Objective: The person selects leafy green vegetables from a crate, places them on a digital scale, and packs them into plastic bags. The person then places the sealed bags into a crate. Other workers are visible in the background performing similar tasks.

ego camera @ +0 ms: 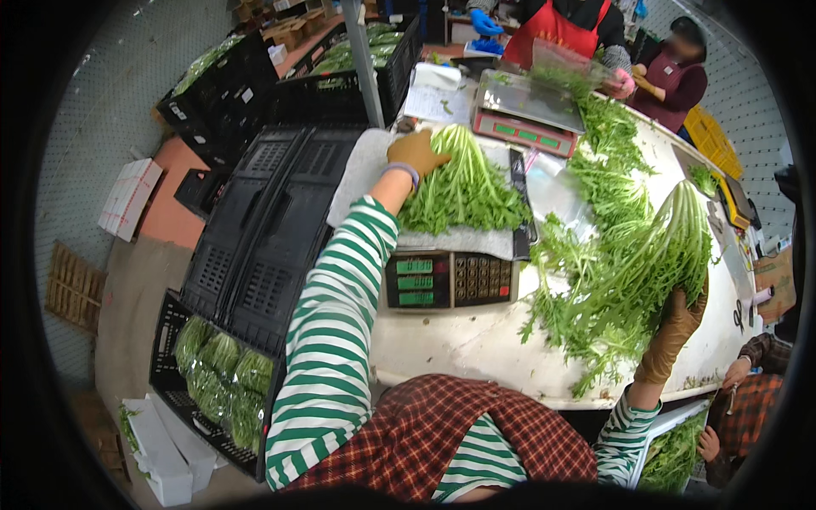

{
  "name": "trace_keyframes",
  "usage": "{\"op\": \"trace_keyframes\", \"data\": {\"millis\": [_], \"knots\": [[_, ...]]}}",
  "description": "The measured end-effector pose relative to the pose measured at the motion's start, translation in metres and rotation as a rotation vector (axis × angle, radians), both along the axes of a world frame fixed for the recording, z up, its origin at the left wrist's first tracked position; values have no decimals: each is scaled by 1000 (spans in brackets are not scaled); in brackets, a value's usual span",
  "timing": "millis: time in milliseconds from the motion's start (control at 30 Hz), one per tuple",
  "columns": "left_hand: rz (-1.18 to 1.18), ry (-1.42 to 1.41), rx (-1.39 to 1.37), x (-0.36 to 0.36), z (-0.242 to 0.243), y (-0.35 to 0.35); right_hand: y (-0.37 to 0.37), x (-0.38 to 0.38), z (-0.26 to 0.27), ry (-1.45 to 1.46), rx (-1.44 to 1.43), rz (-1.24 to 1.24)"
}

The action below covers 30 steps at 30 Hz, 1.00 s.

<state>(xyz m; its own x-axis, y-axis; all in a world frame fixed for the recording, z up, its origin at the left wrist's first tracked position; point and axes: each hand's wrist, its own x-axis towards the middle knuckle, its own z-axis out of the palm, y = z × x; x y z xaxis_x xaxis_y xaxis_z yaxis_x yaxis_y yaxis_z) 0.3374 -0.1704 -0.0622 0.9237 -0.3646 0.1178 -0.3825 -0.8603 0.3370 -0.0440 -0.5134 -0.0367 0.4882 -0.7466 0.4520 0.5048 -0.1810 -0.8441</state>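
My left hand [413, 155], in a brown glove, rests against the stem end of a bunch of leafy greens [468, 185]. That bunch lies on a cloth-covered digital scale [451, 280] whose displays are lit. At the right, my right hand [679, 325], also gloved, holds a large bunch of frilly greens [669, 245] with its pale stems pointing up. Its fingers are partly hidden by the leaves. Beneath and beside it, loose frilly greens [593, 280] spread over the white table [446, 335]. Clear plastic bags [558, 191] lie between the scale and the greens.
Black plastic crates [268, 210] stand left of the table; a lower crate [220, 376] holds bagged greens. A second scale [529, 111] sits at the far side, before a person in a red apron [554, 32]. Another person's hands [711, 443] are near a white bin [650, 440] at lower right.
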Motion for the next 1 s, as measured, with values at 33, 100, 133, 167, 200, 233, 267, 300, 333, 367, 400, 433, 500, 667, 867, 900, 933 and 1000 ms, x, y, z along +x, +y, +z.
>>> {"op": "trace_keyframes", "data": {"millis": [33, 100, 133, 167, 200, 233, 267, 300, 333, 367, 400, 433, 500, 667, 867, 900, 933, 1000], "knots": [[-16, -9, -7, -4, 6, 4, 1, -3, -2, 6, -3, -4], [-122, -124, -222, 5, 10, 21, 8, -2, -4, 8, 25, 20], [-141, -106, -309, 7, 16, 27, 11, 1, -6, 6, 33, 31], [-157, -90, -397, 6, 21, 36, 13, 3, -7, 4, 41, 43], [-144, -34, -406, -4, 38, 34, 9, 0, -11, 42, 50, 15], [-155, -44, -488, -6, 42, 39, 9, 2, -13, 41, 48, 34], [-163, -81, -526, -12, 45, 44, 8, 3, -16, 38, 46, 51], [-168, -125, -560, -19, 50, 51, 8, 7, -19, 31, 46, 74], [-170, -115, -552, -22, 53, 57, 6, 10, -20, 27, 18, 102], [-174, -105, -543, -23, 56, 62, 7, 11, -20, 27, 26, 103], [-176, -95, -536, -25, 57, 66, 11, 13, -18, 28, 32, 106], [-167, -95, -530, -27, 58, 66, 12, 13, -18, 28, 39, 109], [-145, -96, -518, -30, 58, 67, 13, 14, -17, 47, 38, 99], [-141, -61, -563, -29, 51, 56, 21, 8, -15, 69, 57, 77], [-215, 115, -635, -24, 40, 19, -10, -12, -40, 172, 46, -49], [-204, 97, -686, -16, 31, 7, -8, -17, -37, 242, 35, -118], [-168, 119, -623, -6, 26, 12, -12, -9, -54, 300, -69, -167], [-190, 188, -714, 0, 15, 10, 22, 9, -34, 306, -75, -146]]}}
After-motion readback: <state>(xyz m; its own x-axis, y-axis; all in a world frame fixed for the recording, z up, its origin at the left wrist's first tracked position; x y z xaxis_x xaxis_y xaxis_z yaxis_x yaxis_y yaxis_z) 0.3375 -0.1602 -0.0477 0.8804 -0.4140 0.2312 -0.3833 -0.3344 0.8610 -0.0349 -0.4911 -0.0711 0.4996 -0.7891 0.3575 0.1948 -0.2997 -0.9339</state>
